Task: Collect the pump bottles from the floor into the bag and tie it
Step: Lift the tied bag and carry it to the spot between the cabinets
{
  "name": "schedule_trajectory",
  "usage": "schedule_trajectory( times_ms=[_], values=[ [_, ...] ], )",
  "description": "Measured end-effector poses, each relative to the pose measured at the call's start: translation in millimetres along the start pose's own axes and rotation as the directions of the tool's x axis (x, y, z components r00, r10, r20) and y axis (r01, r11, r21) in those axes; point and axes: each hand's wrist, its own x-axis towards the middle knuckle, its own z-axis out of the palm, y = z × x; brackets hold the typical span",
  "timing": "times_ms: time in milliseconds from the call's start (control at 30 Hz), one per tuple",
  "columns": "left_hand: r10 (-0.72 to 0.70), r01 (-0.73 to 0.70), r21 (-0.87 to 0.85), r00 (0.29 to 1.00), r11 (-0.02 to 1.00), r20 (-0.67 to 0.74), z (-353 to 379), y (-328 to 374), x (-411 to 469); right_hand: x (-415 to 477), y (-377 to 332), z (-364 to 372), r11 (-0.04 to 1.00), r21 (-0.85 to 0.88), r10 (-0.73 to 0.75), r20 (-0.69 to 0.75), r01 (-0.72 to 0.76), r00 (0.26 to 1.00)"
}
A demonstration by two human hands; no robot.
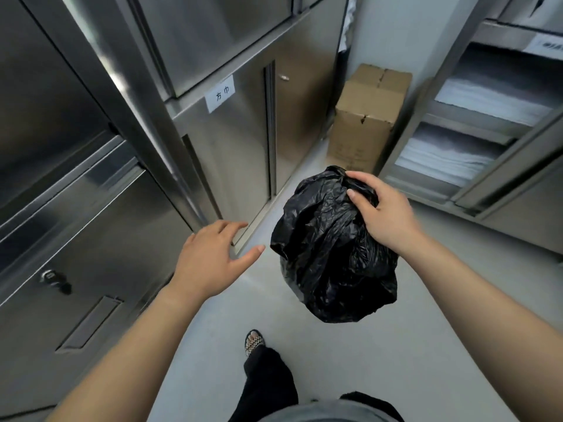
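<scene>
"Zero pump bottles are visible on the floor (pixel 426 300) in front of the cardboard box (pixel 368 117)," the inspector reports. "State the position of the bag."

"The black plastic bag (pixel 329 260) hangs clear of the floor, in front of the cardboard box and nearer the camera. It bulges. On that basis I judge the collecting step complete, though its contents are hidden."

"Grip status?"

"The right hand (pixel 387 208) grasps the bunched neck at the top of the bag, fingers curled over the plastic, and carries the load. The left hand (pixel 207 260) is released, with its fingers spread and holding nothing. It sits to the left of the cardboard box and nearer the camera, apart from the bag, close to the steel cabinet (pixel 91 239)."

"Is the knot made?"

"Cannot tell. The right hand covers the neck, and no knot or tied ends show. Treat tying as the outstanding step until the neck is exposed. The free left hand is near enough to assist with it."
</scene>
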Motion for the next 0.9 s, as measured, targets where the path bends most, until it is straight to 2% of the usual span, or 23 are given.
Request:
schedule_trajectory(
  times_ms=[233, 467, 667, 900],
  values=[
    [0.114, -0.114, -0.012, 0.993, 0.993, -0.006, -31, -32, 102, 71, -1, -17, 0.994, 0.021, 0.114, -0.167, -0.112, 0.979],
    [0.253, -0.252, -0.023, 0.966, 0.968, 0.061, -36, -6, 201, 137, 24, -37, 0.977, 0.110, 0.206, -0.308, -0.181, 0.929],
    [0.327, -0.328, -0.001, 0.944, 0.945, 0.051, -31, 30, 293, 212, 61, -58, 0.970, 0.163, 0.224, -0.332, -0.178, 0.916],
    [0.298, -0.297, -0.058, 0.955, 0.953, 0.013, -43, 77, 402, 299, 88, -91, 0.964, 0.226, 0.214, -0.330, -0.143, 0.919]
  ],
)
